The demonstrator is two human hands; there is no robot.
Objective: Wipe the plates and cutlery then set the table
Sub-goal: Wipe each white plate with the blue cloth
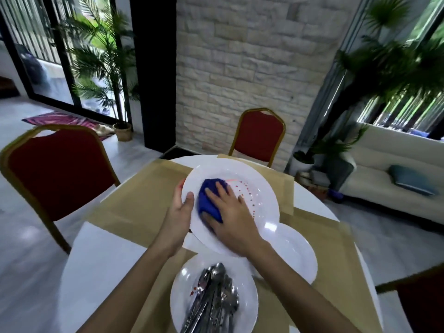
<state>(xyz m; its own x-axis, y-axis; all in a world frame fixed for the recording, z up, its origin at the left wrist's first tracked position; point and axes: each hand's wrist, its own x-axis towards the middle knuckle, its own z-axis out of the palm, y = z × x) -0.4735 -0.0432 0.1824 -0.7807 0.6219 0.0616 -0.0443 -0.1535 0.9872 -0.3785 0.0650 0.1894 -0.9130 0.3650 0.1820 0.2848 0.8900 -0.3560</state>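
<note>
A round white desk (96,272) carries tan placemats (134,207). On the mats sit two white plates: the near plate (180,299) holds heaped cutlery (213,299), and the second plate (295,255) lies just to its right.

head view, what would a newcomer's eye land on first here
The bright blue cloth in mid-frame, pressed by the right hand onto a white plate dotted with red spots, which the left hand grips by its left rim. Next, the heap of cutlery on the nearer plate at bottom centre, and the red chair at left.
</note>
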